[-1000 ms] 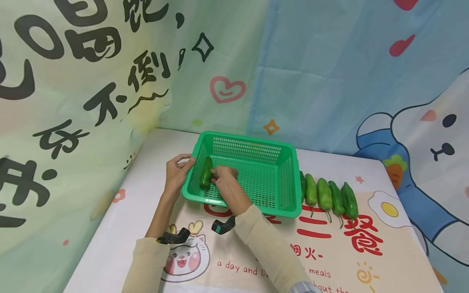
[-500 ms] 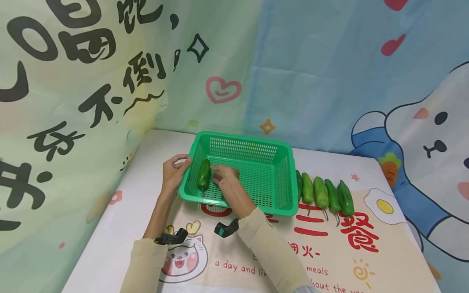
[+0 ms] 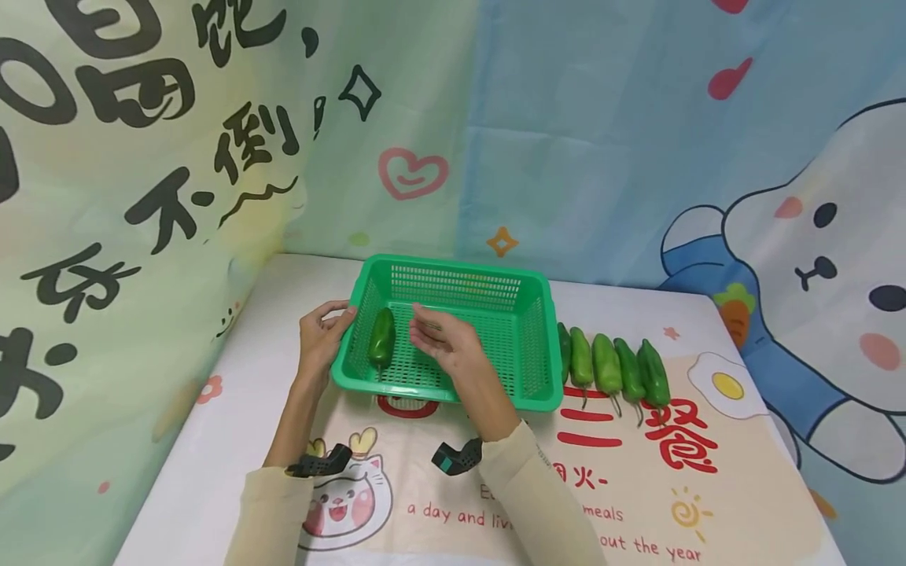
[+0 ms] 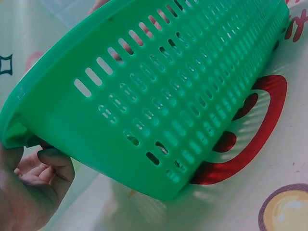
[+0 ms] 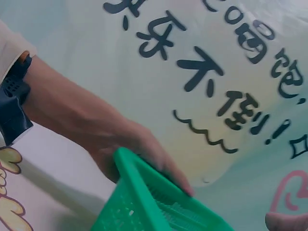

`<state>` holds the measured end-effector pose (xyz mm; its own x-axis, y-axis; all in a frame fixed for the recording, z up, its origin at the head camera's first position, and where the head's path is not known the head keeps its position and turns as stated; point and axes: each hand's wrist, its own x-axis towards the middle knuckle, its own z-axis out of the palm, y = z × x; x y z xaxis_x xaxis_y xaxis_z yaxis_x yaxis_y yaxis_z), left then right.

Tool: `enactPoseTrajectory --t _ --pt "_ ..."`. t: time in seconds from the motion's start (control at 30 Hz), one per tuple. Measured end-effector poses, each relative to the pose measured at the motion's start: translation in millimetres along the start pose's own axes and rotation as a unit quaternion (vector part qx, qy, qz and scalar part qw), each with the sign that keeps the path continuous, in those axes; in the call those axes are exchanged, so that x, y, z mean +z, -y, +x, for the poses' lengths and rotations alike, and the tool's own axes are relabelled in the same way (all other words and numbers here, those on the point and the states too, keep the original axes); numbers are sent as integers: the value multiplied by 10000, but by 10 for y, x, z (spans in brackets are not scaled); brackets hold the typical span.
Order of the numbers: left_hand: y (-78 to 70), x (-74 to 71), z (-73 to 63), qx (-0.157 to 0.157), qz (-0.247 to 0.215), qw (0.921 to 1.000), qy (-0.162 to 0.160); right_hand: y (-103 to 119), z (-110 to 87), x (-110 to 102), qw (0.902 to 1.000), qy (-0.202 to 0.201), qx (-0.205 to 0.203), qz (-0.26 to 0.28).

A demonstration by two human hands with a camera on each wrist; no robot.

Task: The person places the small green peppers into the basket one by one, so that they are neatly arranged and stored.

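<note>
A green plastic basket (image 3: 425,391) with perforated walls stands on the table. One green chili pepper (image 3: 382,336) lies inside it, along the left end. My left hand (image 3: 320,339) grips the basket's left rim; from the left wrist view, the left hand (image 4: 36,187) has its fingers curled beneath that rim. Over the basket, to the right of the pepper and apart from it, my right hand (image 3: 454,339) holds nothing, its fingers loosely bent. Only a fingertip of the right hand (image 5: 287,221) shows in the right wrist view.
Several green chili peppers (image 3: 607,365) lie in a row on the table, right of the basket; the leftmost is partly hidden by it. A printed cloth (image 3: 517,487) covers the table. Printed curtains (image 3: 594,181) hang behind and at the left.
My right hand has drawn away from the pepper in the basket and risen slightly, its fingers loosening. The left hand keeps its grip on the rim. The head view has turned slightly right.
</note>
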<state>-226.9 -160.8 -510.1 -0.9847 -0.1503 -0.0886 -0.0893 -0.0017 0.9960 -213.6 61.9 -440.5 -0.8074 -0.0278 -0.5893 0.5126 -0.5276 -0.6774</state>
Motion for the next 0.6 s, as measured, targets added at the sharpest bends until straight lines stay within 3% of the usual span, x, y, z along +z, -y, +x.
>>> enactPoseTrajectory --t 0.2,0.43,0.6 --pt "-6 4 -10 71 59 10000 -8 105 -151 -218 9992 402 -8 -21" --pt "4 17 -15 33 95 9999 -11 219 -283 -480 9874 1001 -773 -947" --pt "-3 31 -40 -3 104 9999 4 323 -385 -635 9807 1216 -883 -1249"
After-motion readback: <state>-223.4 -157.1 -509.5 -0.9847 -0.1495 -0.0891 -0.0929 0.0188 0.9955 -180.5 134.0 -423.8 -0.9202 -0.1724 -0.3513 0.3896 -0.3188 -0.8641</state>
